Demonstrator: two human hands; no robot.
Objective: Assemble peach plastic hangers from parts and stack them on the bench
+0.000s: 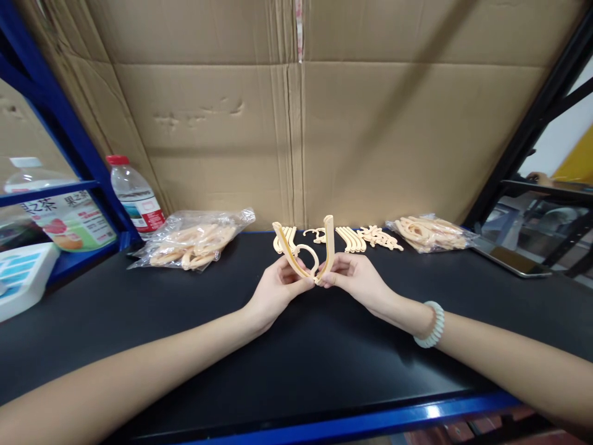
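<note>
Both hands meet over the middle of the black shelf top point(296, 358). My left hand point(277, 290) pinches one arm of a cream plastic hanger point(306, 250), and my right hand point(356, 278) pinches the other arm. The hanger is folded into a V with its hook loop between the arms. A pale bead bracelet point(432, 324) is on my right wrist. Behind the hands lie loose cream hanger parts point(356, 238) in a row.
A clear bag of hangers point(192, 242) lies at the back left, another bag point(428, 233) at the back right. A water bottle point(136, 196) stands by the blue rack post. Cardboard point(296, 123) lines the back. A tablet point(507, 258) lies at the right.
</note>
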